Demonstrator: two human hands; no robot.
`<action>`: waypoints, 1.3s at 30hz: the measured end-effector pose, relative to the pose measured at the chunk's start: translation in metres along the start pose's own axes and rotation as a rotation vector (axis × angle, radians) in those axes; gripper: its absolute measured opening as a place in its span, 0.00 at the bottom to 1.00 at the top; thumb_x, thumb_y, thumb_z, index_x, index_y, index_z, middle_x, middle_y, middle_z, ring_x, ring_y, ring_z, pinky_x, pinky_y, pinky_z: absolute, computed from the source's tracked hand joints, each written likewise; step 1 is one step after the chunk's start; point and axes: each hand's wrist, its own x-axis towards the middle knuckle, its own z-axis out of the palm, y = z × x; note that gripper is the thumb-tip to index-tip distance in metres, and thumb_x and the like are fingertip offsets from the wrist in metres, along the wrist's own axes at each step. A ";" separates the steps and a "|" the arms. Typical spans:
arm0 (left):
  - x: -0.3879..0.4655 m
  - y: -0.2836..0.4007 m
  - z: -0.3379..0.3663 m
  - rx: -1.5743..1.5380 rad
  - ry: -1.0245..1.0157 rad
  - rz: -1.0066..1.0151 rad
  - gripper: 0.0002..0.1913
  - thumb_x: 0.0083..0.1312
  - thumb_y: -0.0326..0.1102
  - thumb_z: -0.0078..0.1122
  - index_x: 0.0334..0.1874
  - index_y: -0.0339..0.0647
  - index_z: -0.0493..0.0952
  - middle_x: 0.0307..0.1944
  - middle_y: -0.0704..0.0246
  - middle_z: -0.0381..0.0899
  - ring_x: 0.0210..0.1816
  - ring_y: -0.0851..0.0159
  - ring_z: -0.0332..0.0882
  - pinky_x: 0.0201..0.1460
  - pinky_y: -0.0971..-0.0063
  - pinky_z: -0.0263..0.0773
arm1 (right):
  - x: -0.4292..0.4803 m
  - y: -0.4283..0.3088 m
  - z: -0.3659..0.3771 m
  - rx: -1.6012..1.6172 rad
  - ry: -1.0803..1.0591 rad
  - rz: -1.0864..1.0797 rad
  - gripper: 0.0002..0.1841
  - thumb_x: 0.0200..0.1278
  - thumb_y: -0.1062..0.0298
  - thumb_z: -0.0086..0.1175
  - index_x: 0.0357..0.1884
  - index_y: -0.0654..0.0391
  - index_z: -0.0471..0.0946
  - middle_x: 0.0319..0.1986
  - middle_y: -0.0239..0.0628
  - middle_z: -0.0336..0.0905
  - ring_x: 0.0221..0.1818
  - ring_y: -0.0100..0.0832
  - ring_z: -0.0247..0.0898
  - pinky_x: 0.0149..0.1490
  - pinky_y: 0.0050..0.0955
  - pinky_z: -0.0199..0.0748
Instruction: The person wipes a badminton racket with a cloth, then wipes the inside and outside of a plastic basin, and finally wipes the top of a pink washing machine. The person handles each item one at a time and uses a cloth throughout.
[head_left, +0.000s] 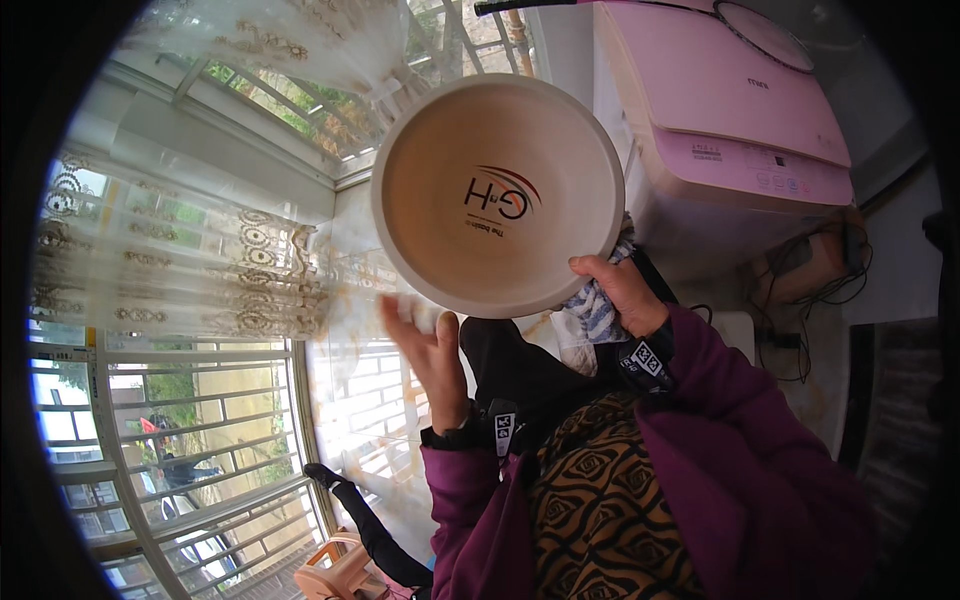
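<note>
A round beige plastic basin (435, 187) with a printed logo inside is held up before me, its inside facing me. My right hand (626, 289) grips its lower right rim, thumb on the near side. Against the basin's underside the same hand has a blue-and-white striped cloth (596, 315), partly hidden by the rim. My left hand (430, 356) is raised just below the lower left rim, fingers apart and blurred, with nothing in it. Both wrists wear black bands with printed markers.
A pink washing machine (750, 112) stands at the right with a badminton racket (765, 37) on it. Cables (806, 300) hang over a box (795, 270) beside it. Sheer curtains (187, 262) cover barred windows at left. A pink plastic stool (341, 566) and another person's leg (375, 532) are lower left.
</note>
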 end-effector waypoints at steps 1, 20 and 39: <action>-0.002 -0.010 0.006 -0.334 -0.084 -0.176 0.42 0.69 0.46 0.59 0.75 0.34 0.46 0.69 0.60 0.56 0.64 0.58 0.65 0.64 0.65 0.65 | -0.001 0.001 0.000 0.013 -0.047 -0.035 0.20 0.60 0.66 0.59 0.52 0.69 0.76 0.44 0.43 0.81 0.43 0.32 0.80 0.48 0.31 0.80; 0.007 -0.025 0.036 -0.200 -0.188 -0.049 0.22 0.67 0.30 0.57 0.61 0.27 0.69 0.58 0.60 0.73 0.58 0.64 0.71 0.62 0.71 0.65 | 0.068 -0.122 0.041 -1.519 0.125 -1.515 0.14 0.53 0.73 0.60 0.44 0.57 0.80 0.45 0.46 0.77 0.52 0.49 0.70 0.59 0.45 0.68; -0.016 -0.023 0.039 -0.108 -0.313 -0.078 0.23 0.67 0.33 0.57 0.62 0.31 0.67 0.57 0.64 0.74 0.56 0.67 0.73 0.57 0.73 0.69 | 0.083 -0.074 0.040 -0.868 -0.315 -0.462 0.18 0.69 0.59 0.51 0.58 0.48 0.75 0.63 0.37 0.69 0.65 0.38 0.64 0.70 0.35 0.60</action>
